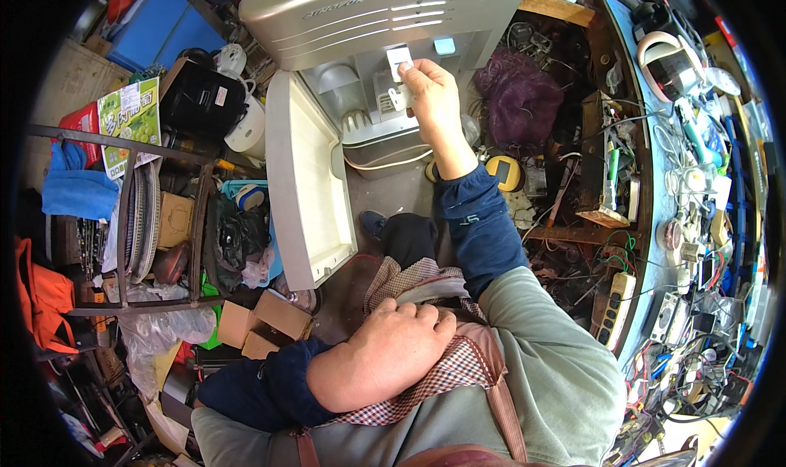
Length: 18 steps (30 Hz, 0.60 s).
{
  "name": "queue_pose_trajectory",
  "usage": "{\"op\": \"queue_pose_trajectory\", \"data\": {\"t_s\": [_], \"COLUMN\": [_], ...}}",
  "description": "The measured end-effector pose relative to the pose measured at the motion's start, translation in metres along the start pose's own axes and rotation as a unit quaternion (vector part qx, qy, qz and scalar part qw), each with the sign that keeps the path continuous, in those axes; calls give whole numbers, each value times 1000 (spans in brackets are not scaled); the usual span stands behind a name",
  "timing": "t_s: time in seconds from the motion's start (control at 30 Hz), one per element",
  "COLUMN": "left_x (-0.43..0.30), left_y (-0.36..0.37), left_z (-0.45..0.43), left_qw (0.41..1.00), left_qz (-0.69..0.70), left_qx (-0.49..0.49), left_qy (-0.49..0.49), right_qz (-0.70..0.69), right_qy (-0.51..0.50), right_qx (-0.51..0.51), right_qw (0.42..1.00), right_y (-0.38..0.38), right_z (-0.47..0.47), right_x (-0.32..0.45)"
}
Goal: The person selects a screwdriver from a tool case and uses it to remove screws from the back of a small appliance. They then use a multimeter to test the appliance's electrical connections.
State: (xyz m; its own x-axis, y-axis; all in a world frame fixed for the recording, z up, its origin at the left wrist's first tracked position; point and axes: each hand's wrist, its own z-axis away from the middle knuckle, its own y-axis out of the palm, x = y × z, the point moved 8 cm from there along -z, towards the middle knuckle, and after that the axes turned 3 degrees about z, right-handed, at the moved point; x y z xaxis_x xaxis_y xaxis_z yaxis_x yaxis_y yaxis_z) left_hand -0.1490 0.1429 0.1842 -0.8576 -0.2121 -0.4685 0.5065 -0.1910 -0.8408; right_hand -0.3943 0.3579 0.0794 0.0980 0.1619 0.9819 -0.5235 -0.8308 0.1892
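In front of me stands a silver-grey appliance [368,22], apparently a water dispenser, with its lower door [310,184] swung out to the left. My right hand [433,89] reaches into its recess and pinches a small white plastic piece [399,57] between thumb and fingers. Whether this piece is fixed to the appliance cannot be told. A pale blue tab [444,46] sits just right of it. My left hand [399,338] lies over my checked apron [424,372], fingers bent, their tips hidden.
On the left, a metal rack [126,234] holds mixed goods beside open cardboard boxes [279,313]. Along the right, a blue-topped bench [645,160] carries tangled cables, tools and a power strip [616,310]. A purple mesh bundle [519,98] and a yellow round object [505,173] lie behind my right arm.
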Motion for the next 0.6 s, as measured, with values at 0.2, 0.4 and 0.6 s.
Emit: {"op": "queue_pose_trajectory", "data": {"t_s": [0.2, 0.4, 0.6], "left_x": [0, -1, 10], "left_y": [1, 2, 8], "left_z": [-1, 0, -1], "left_qw": [1000, 1000, 997], "left_qz": [2, -6, -51], "left_qx": [7, -4, 41], "left_qy": [0, 3, -35], "right_qz": [0, 16, -141], "right_qy": [8, 17, 178], "right_qx": [19, 18, 132], "right_qw": [1000, 1000, 965], "right_y": [-2, -4, -4], "right_z": [-4, -2, 99], "right_x": [-3, -4, -75]}}
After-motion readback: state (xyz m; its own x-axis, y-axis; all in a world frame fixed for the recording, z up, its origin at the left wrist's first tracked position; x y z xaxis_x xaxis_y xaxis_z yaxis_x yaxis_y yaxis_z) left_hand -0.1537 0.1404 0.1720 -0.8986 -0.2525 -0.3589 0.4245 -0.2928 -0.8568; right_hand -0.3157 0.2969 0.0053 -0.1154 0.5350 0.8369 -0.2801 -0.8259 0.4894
